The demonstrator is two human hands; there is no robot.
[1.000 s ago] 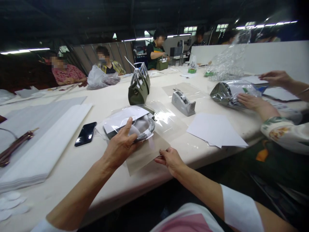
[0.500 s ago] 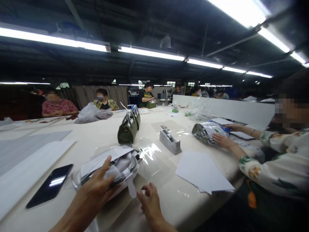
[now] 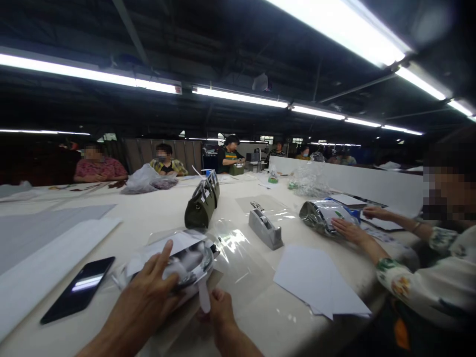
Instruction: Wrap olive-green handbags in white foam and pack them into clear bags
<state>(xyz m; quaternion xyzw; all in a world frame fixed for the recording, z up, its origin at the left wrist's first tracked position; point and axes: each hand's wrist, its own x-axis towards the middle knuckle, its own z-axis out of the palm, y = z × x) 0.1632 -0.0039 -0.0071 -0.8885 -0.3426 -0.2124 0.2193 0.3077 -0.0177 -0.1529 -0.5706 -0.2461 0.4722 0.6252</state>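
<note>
My left hand (image 3: 147,297) presses down on a plastic-wrapped bag (image 3: 186,265) lying on the pale table (image 3: 156,213), fingers curled over its near side. A white paper sheet (image 3: 174,244) lies inside the wrap on top. My right hand (image 3: 219,307) pinches a small white strip (image 3: 204,296) at the bag's near edge, beside a clear plastic sheet (image 3: 238,258).
A black phone (image 3: 78,289) lies to the left, next to stacked white sheets (image 3: 48,258). Green handbags (image 3: 203,203) stand mid-table. A grey tape dispenser (image 3: 265,229) and loose white papers (image 3: 316,277) lie to the right. A co-worker's hands (image 3: 349,230) hold a wrapped bag (image 3: 323,215). Other people sit around.
The camera has tilted up, so the hands sit lower in view. My right hand moved left from the plastic sheet's edge to the bag and took hold of the white strip.
</note>
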